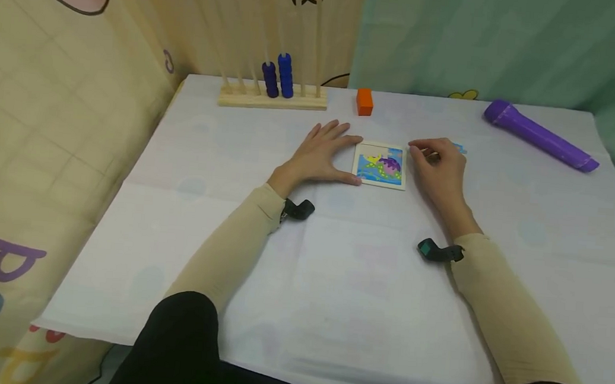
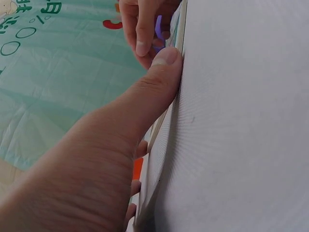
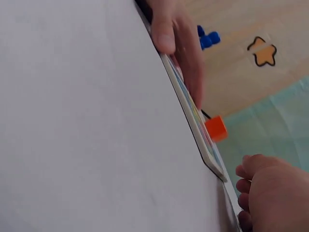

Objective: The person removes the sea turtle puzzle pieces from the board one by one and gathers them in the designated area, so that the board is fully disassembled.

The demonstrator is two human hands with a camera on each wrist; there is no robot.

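Note:
A small framed picture puzzle (image 1: 379, 185) lies flat on the white table, showing a purple and yellow cartoon creature on blue. Its upper left part is bare cream. My left hand (image 1: 318, 154) is at the frame's left side, fingers spread, with index fingertip and thumb touching its left corners. Just off the right edge is my right hand (image 1: 440, 168), fingers curled and thumb near the index fingertip. Whether a small piece sits between them is hidden. A light blue piece (image 1: 459, 148) shows beyond the right hand's knuckles. The right wrist view shows the frame (image 3: 193, 128) edge-on.
Behind the left hand stands a wooden peg rack (image 1: 308, 101) with dark blue beads (image 1: 270, 80) and brighter blue beads (image 1: 286, 76) on two pegs. An orange block (image 1: 364, 102) is near the back edge. A purple flashlight-shaped tube (image 1: 544, 137) lies at the back right.

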